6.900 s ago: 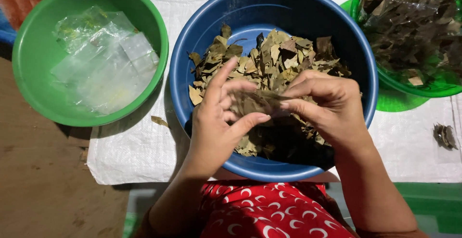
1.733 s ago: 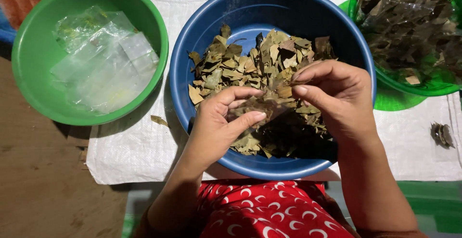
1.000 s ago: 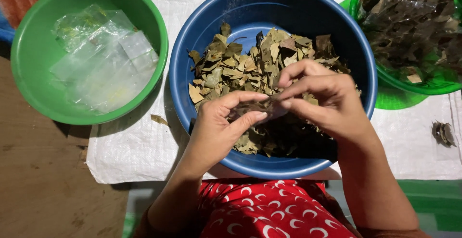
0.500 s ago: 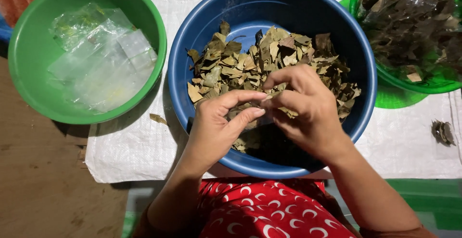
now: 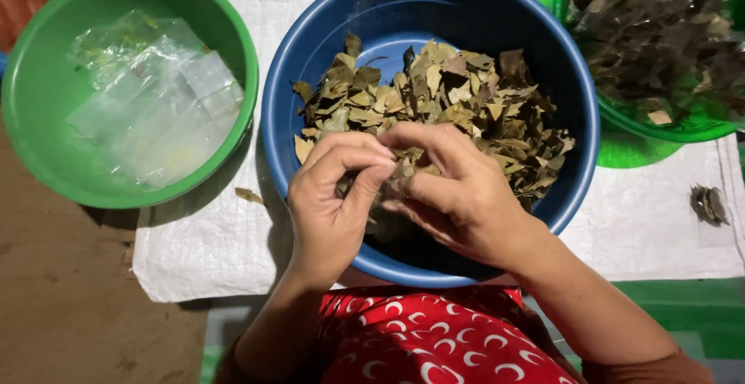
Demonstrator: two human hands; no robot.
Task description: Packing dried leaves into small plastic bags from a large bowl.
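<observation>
Both hands meet over the near side of the round blue plastic basin (image 5: 310, 58), which sits on a white woven sheet (image 5: 209, 244). Left hand (image 5: 330, 205) is curled, thumb & fingers pinched onto a small clump of dry brown-green leaves (image 5: 392, 186) just above the basin's loose pile of dried leaf pieces (image 5: 458, 97). Right hand (image 5: 458, 198) is curled too, fingertips closed on the same clump from the other side, touching the left hand's fingers. Whether the clump sits in a clear wrapper, can't tell – fingers hide it.

The pile fills the middle & far-right part of the basin; near wall under the hands is in shadow.

To the left, a round green plastic bowl (image 5: 31, 120) holds a heap of small clear plastic bags (image 5: 155, 104). Top right, a green mesh-like basket (image 5: 621, 120) w/ darker packed leaves. One stray leaf (image 5: 249, 195) lies on the sheet btwn bowl & basin; a small dark leaf bundle (image 5: 707, 204) lies at far right
</observation>
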